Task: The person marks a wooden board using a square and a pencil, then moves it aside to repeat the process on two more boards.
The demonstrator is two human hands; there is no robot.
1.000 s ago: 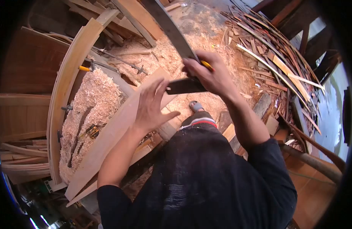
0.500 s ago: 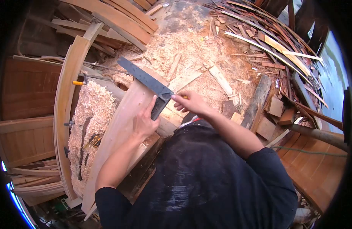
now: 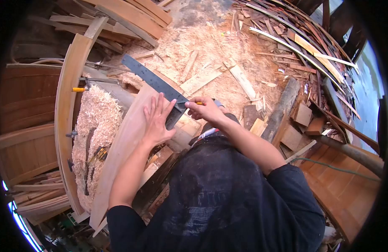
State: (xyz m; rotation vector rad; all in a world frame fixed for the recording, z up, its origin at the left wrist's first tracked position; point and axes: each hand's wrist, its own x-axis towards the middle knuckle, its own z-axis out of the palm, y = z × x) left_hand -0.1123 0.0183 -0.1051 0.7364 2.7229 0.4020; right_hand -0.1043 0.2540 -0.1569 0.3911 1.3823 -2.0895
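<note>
A pale, curved wooden board (image 3: 126,138) runs from the lower left up to the middle. Across its upper end lies a dark square (image 3: 149,78) with a long flat blade and a thick stock. My left hand (image 3: 157,122) rests on the board with its fingers spread, their tips at the edge of the blade and its thumb beside the stock. Close by on the right, my right hand (image 3: 205,110) pinches a yellow pencil (image 3: 199,103) near the corner of the square.
Wood shavings (image 3: 95,109) are heaped left of the board, beside a long curved beam (image 3: 67,96) with a yellow-handled clamp (image 3: 78,89). Offcuts (image 3: 301,54) pile up at the upper right. A round log (image 3: 282,110) lies right of my arms.
My left hand has shifted up along the board and its fingers have spread towards the blade. The square has moved slightly left. My right hand has stayed near the corner with the pencil.
</note>
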